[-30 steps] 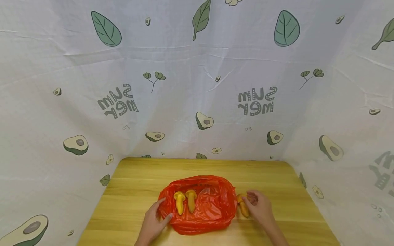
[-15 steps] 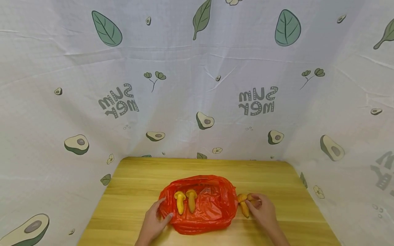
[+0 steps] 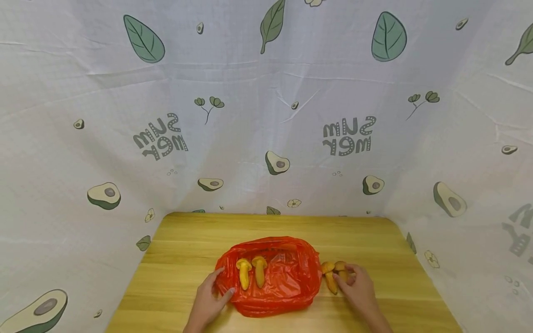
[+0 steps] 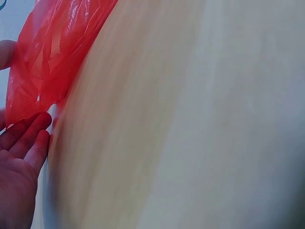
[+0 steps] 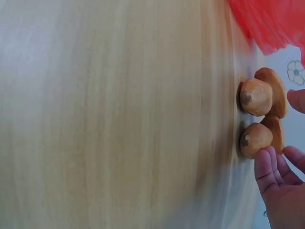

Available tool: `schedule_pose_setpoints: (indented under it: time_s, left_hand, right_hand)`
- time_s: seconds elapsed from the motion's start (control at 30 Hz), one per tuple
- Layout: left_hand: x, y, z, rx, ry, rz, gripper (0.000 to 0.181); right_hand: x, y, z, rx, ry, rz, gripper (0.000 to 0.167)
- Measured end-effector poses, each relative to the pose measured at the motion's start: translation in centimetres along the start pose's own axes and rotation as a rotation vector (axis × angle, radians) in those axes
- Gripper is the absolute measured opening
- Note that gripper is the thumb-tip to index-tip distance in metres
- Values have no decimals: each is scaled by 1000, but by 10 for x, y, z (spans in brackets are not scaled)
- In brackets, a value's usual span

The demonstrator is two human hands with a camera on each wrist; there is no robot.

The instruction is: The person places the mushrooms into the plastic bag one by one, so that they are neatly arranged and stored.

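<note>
Two yellow-brown mushrooms, a left one [image 3: 244, 275] and a right one [image 3: 259, 273], lie side by side on a red plastic bag [image 3: 283, 282]. My left hand [image 3: 207, 298] rests at the bag's left end, thumb and fingers spread against it. Right of the bag, another mushroom [image 3: 329, 277] lies beside a browner mushroom [image 3: 340, 266], caps touching. My right hand [image 3: 358, 289] is at this browner one; in the right wrist view, fingertips [image 5: 264, 157] touch its side, while the thumb [image 5: 296, 99] stands apart from it, near the other mushroom.
A light wooden table [image 3: 187, 236] lies under everything. Behind and at both sides hangs a white cloth [image 3: 250, 138] printed with avocados, leaves and lettering.
The browner mushroom, mostly hidden by my right hand before, now shows beside its neighbour. My right hand has shifted slightly right and its fingers have spread. My left hand and the bag have stayed put.
</note>
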State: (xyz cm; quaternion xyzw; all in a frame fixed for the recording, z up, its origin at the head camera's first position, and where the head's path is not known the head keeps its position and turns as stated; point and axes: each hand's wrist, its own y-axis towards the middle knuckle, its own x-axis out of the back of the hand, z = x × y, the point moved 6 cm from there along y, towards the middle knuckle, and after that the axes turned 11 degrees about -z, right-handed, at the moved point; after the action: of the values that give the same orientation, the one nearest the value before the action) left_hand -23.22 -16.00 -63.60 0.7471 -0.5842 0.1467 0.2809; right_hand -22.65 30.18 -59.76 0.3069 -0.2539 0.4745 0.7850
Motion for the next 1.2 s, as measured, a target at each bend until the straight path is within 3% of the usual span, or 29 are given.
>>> schedule_pose_setpoints:
  time_s: [0.17, 0.5, 0.73, 0.9, 1.2]
  left_hand:
    - [0, 0, -1, 0, 5, 0, 71]
    - [-1, -2, 0, -8, 5, -6, 71]
    - [-1, -1, -1, -47, 7, -23, 70]
    - [-1, 0, 0, -29, 3, -14, 71]
    - [0, -1, -1, -62, 8, -25, 69]
  right_hand:
    - [-5, -1, -7, -40, 27, 34, 66]
    - [-7, -5, -14, -33, -2, 25, 49]
    - [-11, -3, -16, -28, -34, 60, 50]
    - [-10, -1, -14, -17, -45, 80, 52]
    - [-10, -2, -19, -65, -22, 82, 51]
